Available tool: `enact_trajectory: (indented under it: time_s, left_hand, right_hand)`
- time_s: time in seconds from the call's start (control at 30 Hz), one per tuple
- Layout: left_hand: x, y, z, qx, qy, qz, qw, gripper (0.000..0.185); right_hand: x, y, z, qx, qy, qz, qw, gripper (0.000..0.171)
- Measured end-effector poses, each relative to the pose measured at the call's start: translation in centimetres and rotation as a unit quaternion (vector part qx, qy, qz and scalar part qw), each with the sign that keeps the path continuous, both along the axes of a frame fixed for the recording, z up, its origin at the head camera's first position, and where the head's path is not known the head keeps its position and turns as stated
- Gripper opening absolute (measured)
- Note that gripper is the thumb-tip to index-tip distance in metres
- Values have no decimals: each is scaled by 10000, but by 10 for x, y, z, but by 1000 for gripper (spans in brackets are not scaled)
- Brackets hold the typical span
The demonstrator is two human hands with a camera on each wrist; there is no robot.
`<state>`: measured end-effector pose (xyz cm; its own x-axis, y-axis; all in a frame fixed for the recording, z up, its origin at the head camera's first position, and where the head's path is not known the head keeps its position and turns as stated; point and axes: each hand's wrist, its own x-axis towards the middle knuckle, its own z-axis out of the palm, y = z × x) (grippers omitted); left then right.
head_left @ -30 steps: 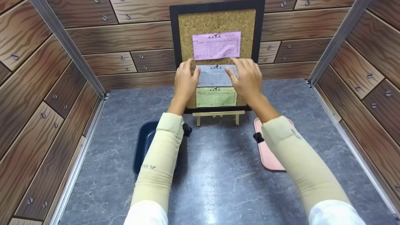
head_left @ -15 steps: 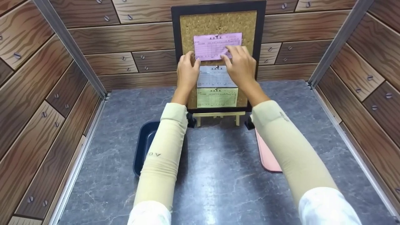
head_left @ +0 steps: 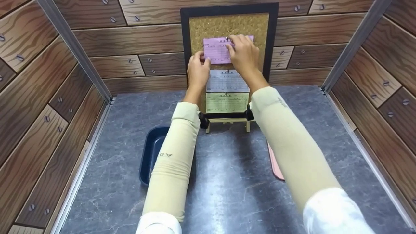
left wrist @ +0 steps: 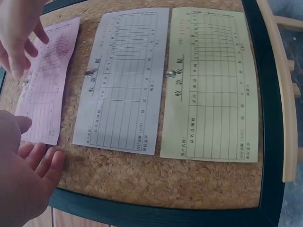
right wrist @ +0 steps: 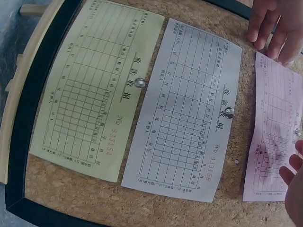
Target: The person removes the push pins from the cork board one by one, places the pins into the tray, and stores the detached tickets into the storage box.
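Observation:
A pink receipt slip (head_left: 215, 51) hangs on the framed corkboard (head_left: 229, 24), with a clear push pin (left wrist: 26, 82) at its top middle. My right hand (head_left: 246, 53) is in front of the slip's right half, its bent fingertips close to the pin; whether they touch it I cannot tell. At the slip's lower left corner is my left hand (head_left: 198, 71), thumb over the paper and fingers by its edge, without a clear grip. Below, a pale blue slip (right wrist: 182, 109) and a yellow-green slip (right wrist: 97, 90) are each pinned at the top.
The board leans upright on a small wooden easel (head_left: 227, 120). A dark blue tray (head_left: 146, 156) sits on the grey marbled table (head_left: 214, 195) to the left, partly under the left arm. A pink tray (head_left: 275, 165) at the right is mostly hidden by the right sleeve. Wood-patterned walls surround the table.
My right hand has risen from beside the blue slip, across the pink slip, to near its pin. My left hand has shifted slightly up to the pink slip's lower left corner.

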<state>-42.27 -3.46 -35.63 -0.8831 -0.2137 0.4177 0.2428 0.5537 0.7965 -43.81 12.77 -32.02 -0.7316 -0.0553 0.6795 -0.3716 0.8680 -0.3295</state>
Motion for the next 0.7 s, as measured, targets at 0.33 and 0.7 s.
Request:
enact_trajectory:
  time_s: [0.33, 0.7]
  left_hand:
    - [-5, 0, 5, 411, -233, -36, 9989, 30]
    - [-7, -5, 8, 622, -220, -258, 9975, 18]
  right_hand:
    - [-11, -5, 3, -123, -97, -254, 9996, 27]
    - [-21, -15, 3, -589, -276, -553, 9963, 21]
